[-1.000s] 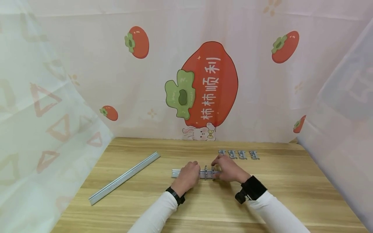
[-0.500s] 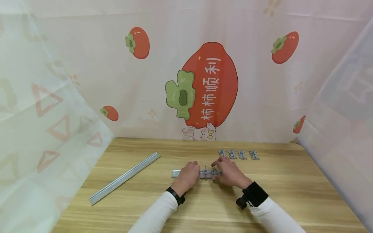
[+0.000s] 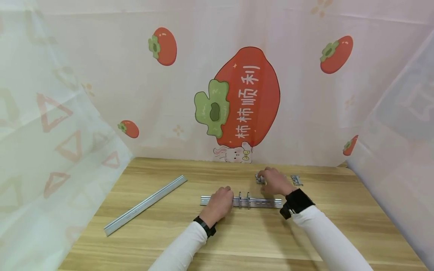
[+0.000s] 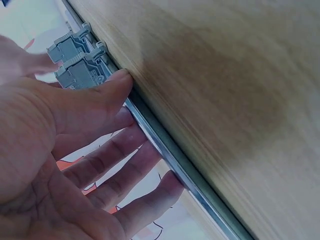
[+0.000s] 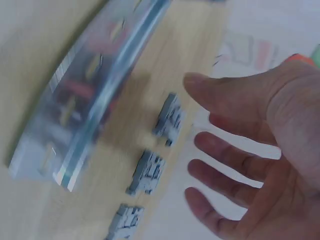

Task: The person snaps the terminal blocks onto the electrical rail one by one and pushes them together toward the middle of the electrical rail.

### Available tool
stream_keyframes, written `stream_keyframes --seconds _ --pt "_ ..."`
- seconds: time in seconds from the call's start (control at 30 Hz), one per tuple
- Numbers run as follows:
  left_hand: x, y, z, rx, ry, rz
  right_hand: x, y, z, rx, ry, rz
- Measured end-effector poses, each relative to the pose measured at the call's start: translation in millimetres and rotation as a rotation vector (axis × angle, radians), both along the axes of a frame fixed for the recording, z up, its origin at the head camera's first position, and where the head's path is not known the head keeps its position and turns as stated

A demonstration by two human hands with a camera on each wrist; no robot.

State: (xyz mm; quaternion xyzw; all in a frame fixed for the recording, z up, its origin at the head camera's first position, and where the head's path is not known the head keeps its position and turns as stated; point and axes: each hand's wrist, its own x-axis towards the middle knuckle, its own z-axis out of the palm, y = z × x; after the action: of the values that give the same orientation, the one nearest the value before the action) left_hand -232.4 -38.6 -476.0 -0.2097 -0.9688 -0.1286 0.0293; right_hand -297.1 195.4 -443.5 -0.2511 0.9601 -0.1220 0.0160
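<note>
My left hand [image 3: 220,205] holds a slotted metal DIN rail [image 3: 266,203] on the table, thumb on one long edge and fingertips on the other in the left wrist view. Two grey DIN-rail terminal blocks [image 4: 82,70] stand upright on that rail, just right of this hand. Behind the rail, my right hand [image 3: 276,181] hovers over a row of loose grey terminal blocks [image 3: 296,180], hiding part of the row in the head view. The right wrist view shows its fingers apart with nothing between them, beside a loose block [image 5: 170,120].
A second, longer metal rail [image 3: 145,205] lies slanted on the left of the wooden table [image 3: 217,241]. A printed cloth [image 3: 305,113] hangs behind the table, and cloth also closes off both sides.
My right hand has left the block on the rail and moved back to the loose row. Two blocks stay standing on the rail. The left hand keeps its place.
</note>
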Motion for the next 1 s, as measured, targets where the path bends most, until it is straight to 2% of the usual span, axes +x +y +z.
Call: stream_keyframes --seconds 0.23,0.47,0.73,1.0 --pt "0.0 2 -0.4 -0.007 -0.004 -0.001 -20.7 -7 -0.6 0.183 0.010 -0.043" --pt "0.0 1 0.7 -0.003 -0.015 0.011 -27.8 -16 -6.0 0.336 0.003 -0.051" --pt "0.1 1 -0.4 -0.001 -0.018 0.013 -22.3 -20 -8.6 0.350 0.063 -0.047" --pt "0.8 1 -1.3 -0.005 0.003 0.005 -20.2 -18 -9.9 0.355 0.038 -0.038"
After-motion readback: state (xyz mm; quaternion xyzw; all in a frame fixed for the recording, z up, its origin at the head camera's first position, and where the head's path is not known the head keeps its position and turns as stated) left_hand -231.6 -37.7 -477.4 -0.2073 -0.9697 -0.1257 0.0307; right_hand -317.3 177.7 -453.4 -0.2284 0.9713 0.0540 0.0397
